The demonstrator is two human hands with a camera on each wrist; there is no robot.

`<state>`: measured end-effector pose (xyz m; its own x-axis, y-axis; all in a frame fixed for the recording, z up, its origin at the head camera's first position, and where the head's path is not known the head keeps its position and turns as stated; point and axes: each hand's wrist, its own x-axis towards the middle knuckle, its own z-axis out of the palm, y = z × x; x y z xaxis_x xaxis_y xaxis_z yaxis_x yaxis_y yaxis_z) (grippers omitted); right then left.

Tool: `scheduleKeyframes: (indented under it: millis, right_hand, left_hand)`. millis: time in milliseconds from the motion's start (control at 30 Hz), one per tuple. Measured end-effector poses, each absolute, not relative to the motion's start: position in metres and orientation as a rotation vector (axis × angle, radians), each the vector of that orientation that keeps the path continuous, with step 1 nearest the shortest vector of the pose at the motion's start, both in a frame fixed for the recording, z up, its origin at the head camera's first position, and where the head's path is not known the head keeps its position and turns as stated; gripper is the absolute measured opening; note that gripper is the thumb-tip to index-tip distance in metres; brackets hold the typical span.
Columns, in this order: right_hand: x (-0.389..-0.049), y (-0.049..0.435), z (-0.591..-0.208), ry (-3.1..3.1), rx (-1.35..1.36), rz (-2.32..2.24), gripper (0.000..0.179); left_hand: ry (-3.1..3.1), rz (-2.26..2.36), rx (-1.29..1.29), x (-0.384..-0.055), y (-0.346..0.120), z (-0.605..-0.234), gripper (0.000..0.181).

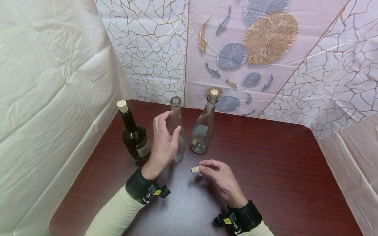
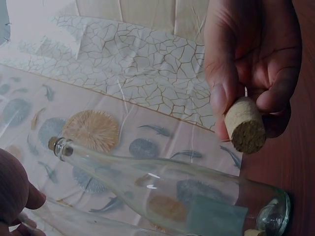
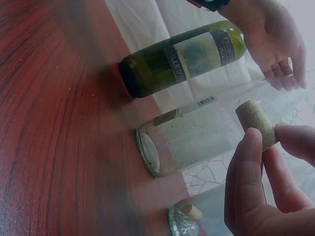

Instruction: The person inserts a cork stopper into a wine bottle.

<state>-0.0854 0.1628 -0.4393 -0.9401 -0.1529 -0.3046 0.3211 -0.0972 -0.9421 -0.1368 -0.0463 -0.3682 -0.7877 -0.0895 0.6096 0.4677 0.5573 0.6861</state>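
My right hand (image 1: 221,180) pinches a small tan cork (image 1: 195,169) between thumb and fingers, a little above the table. In the left wrist view the cork's (image 2: 247,135) speckled end faces the camera. My left hand (image 1: 164,141) is curled round the upper part of a clear glass bottle (image 1: 176,109), which stands upright with an uncorked mouth. Beside it, to the right, stands another clear bottle (image 1: 203,127) with a cork (image 1: 214,93) in its neck. A further cork piece (image 3: 192,212) lies inside that bottle, near its base.
Left of my left hand stands a dark green wine bottle (image 1: 134,137) with a label and a cork (image 1: 122,106) in its mouth. The reddish-brown table (image 1: 265,157) reaches back to a patterned curtain (image 1: 153,49). Pale cloth (image 1: 53,98) hangs along the left side.
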Motion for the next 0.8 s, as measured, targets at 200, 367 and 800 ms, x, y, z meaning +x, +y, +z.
scheduleKeyframes:
  millis: [200,367,800]
  right_hand:
    - [-0.086,0.163,-0.44,1.867,0.195,-2.102,0.043]
    - [-0.086,0.164,-0.44,1.859,0.191,-2.111,0.044]
    - [-0.088,0.166,-0.433,2.082,0.074,-1.97,0.038]
  left_hand:
    - [-2.196,-1.222,-0.329,-0.13,-0.045,-0.368,0.049]
    - [-2.204,-1.226,-0.349,-0.126,-0.045,-0.368,0.049]
    - [-2.217,-1.248,-0.39,-0.122,-0.046,-0.366,0.049]
